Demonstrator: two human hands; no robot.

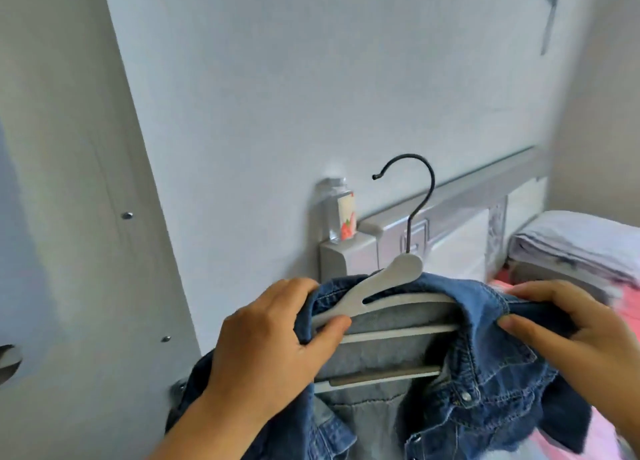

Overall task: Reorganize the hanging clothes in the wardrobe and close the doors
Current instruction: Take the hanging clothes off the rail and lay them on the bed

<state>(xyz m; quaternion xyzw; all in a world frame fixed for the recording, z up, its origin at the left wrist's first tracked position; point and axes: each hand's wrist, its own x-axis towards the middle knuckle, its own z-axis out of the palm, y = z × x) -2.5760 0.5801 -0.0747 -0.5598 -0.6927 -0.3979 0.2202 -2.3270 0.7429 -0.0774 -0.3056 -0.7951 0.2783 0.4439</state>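
Our left hand [266,338] gripped the denim jacket [485,373] and white hanger [377,286]; our right hand [568,331], opposite, pinched the collar.

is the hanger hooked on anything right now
No. The hanger hook curves free in the air; both hands hold the denim jacket on it.

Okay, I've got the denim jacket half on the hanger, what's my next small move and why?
Probably pull the collar over the right end of the hanger with your right hand: that end is hidden under bunched denim jacket, while your left hand steadies the other.
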